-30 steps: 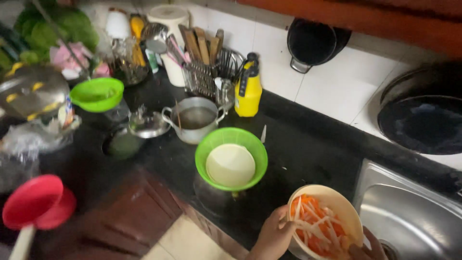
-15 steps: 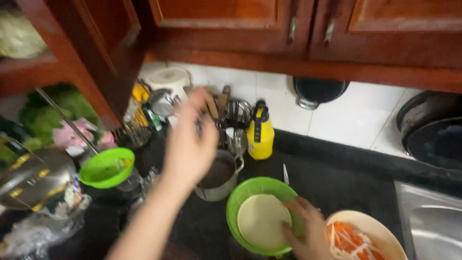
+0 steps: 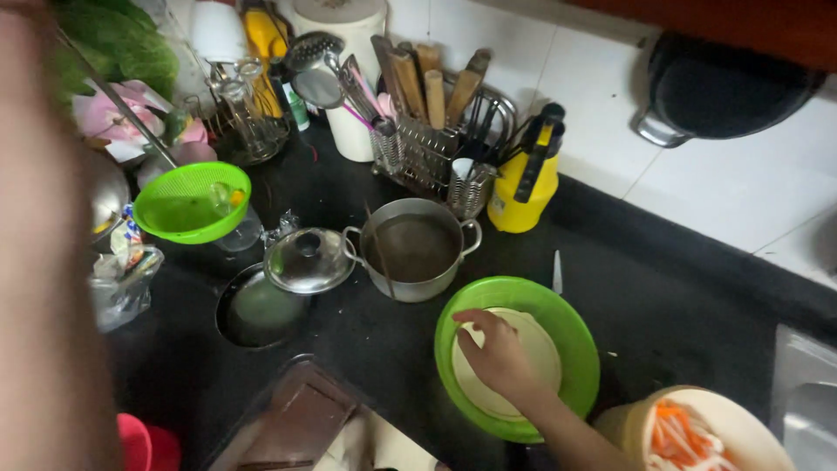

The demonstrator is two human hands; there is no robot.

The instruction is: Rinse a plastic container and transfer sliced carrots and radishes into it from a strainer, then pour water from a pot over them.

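My right hand (image 3: 499, 356) lies on a pale round plate (image 3: 539, 347) that sits inside a bright green bowl (image 3: 579, 342) on the black counter. Its fingers curl over the plate's upper left edge. My left forearm (image 3: 44, 262) fills the left edge as a large blur, and its hand is out of the frame. A beige bowl of carrot and white vegetable strips (image 3: 697, 436) stands at the lower right, close to my right forearm.
Behind the green bowl stand a steel pot (image 3: 414, 249) with a stick in it, a glass lid (image 3: 307, 259), a dark pan (image 3: 253, 310) and a green strainer (image 3: 190, 202). A utensil rack (image 3: 427, 131), yellow spray bottle (image 3: 523, 183), small knife (image 3: 557, 272) and sink (image 3: 806, 392) are nearby.
The view has tilted down to the counter. My left arm, which reached toward the utensils, now blurs past the left edge. My right hand stays on the plate in the green bowl.
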